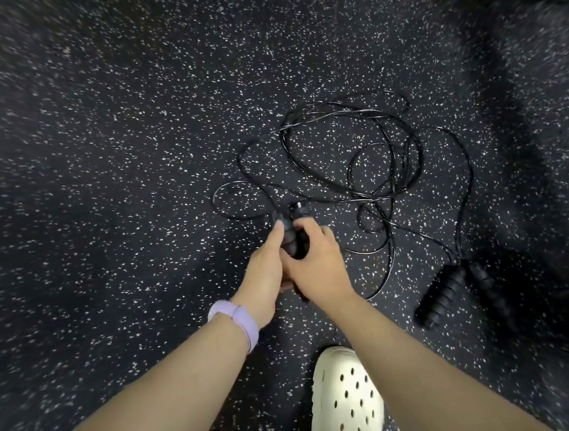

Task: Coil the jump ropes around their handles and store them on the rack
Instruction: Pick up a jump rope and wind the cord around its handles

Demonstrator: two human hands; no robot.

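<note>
Both the left hand (266, 268) and the right hand (314, 260) curl their fingers tight around a pair of black handles (293, 238) held together low over the speckled black rubber floor (116, 161), where loose rope (350, 154) sprawls beside two more ribbed handles (448, 290) and a white clog (347, 399).

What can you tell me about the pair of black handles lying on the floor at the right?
The handles are two black ribbed grips, rubbery or foam-like by their look, lying side by side on the speckled dark floor. They point up toward the tangled black rope, and a thin cord runs from their upper ends into that tangle. No hand touches them; both hands are busy with another pair further left.
</note>
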